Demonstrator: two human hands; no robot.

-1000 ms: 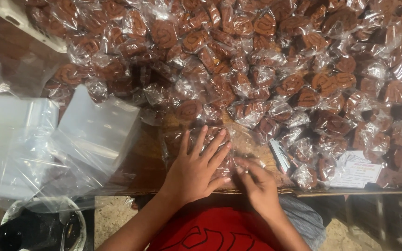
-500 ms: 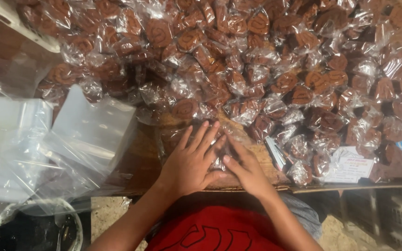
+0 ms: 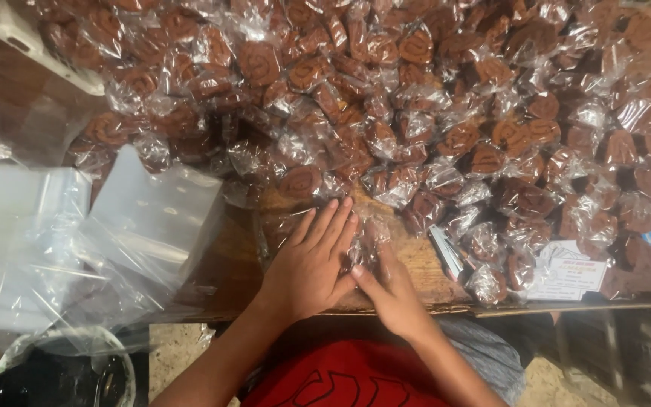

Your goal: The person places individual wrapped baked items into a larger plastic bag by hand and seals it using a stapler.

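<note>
The left hand (image 3: 307, 267) lies flat, fingers spread wide, pressing a clear plastic bag (image 3: 363, 241) against the wooden table (image 3: 423, 267), apparently to keep it from sliding; the right hand (image 3: 393, 298) rests on the bag's near edge, fingers extended, gripping nothing; just beyond lies a heap of wrapped brown cookies (image 3: 416, 98); empty clear bags (image 3: 137, 234) sit to the left, within reach
</note>
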